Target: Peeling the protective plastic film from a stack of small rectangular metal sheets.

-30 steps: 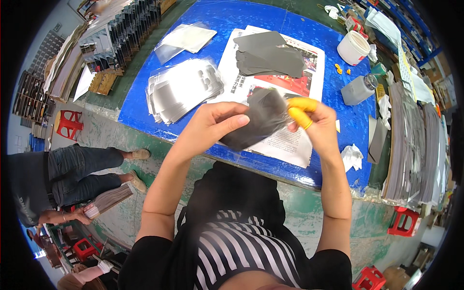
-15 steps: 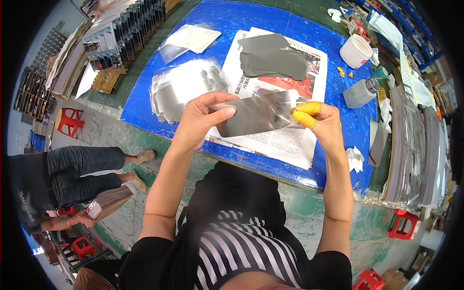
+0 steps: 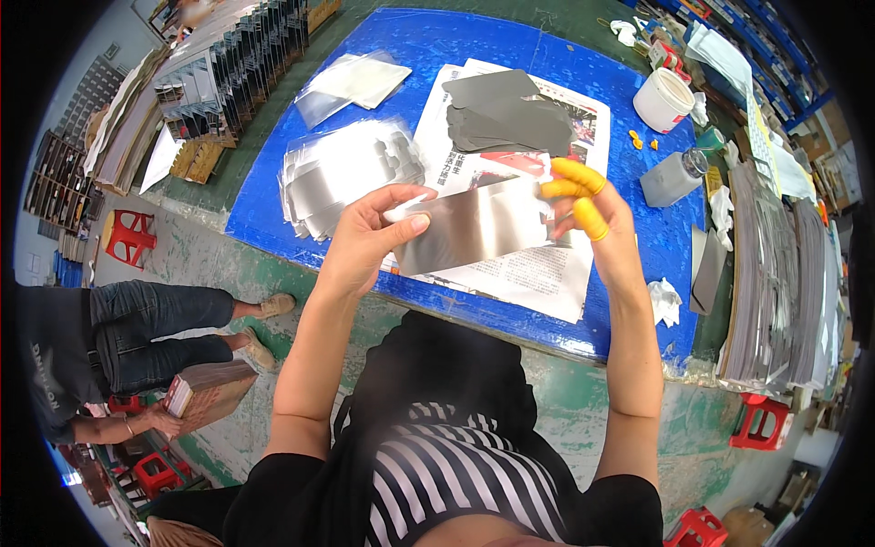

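Observation:
A thin rectangular metal sheet (image 3: 469, 228), shiny and mirror-like, is held slightly tilted above the newspaper (image 3: 542, 287). My left hand (image 3: 372, 235) pinches its left end, thumb on top. At the sheet's right end is my right hand (image 3: 606, 219), with yellow finger cots on thumb and fingers. Those fingers are spread apart; whether a fingertip touches the sheet's edge, I cannot tell. Beyond the sheet, a pile of dark grey plates (image 3: 510, 123) lies on the newspaper. To its left, a pile of shiny sheets with clear film (image 3: 342, 169) rests on the blue table (image 3: 264, 196).
Translucent sheets (image 3: 360, 82) lie at the far left of the table. On the right stand a white tub (image 3: 663, 100) and a square bottle (image 3: 673, 180), near loose yellow finger cots (image 3: 637, 139) and crumpled tissue (image 3: 665, 302). Another person (image 3: 155, 314) at left holds a stack of boards (image 3: 214, 394).
My right thumb and fingers have spread apart from their pinch at the sheet's right end. The sheet has tilted and shines brighter. The person at left has turned the stack of boards.

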